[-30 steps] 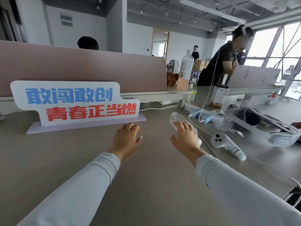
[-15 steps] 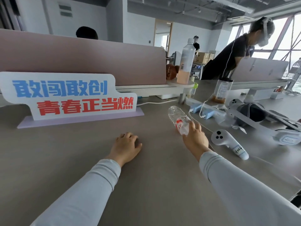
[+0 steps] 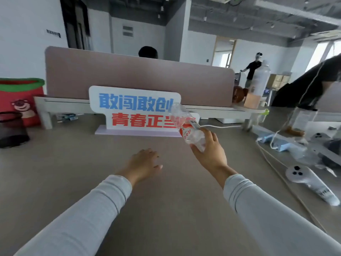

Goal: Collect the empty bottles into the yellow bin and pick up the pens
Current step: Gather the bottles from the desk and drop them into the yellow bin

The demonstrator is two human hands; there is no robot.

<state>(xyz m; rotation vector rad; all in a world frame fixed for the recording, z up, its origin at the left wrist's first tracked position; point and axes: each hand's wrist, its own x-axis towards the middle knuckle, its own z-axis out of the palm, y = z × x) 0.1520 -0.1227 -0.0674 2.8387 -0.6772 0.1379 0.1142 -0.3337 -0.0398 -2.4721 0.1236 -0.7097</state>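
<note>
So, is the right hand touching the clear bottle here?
Touching. In the head view the right hand grips the clear bottle, with thumb and fingers curled round one end.

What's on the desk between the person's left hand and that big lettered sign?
Nothing. In the head view, only bare grey desk lies between the left hand and the sign.

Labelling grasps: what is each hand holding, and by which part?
Right hand grips the clear bottle by its lower end, just below the red label. Left hand holds nothing.
</note>
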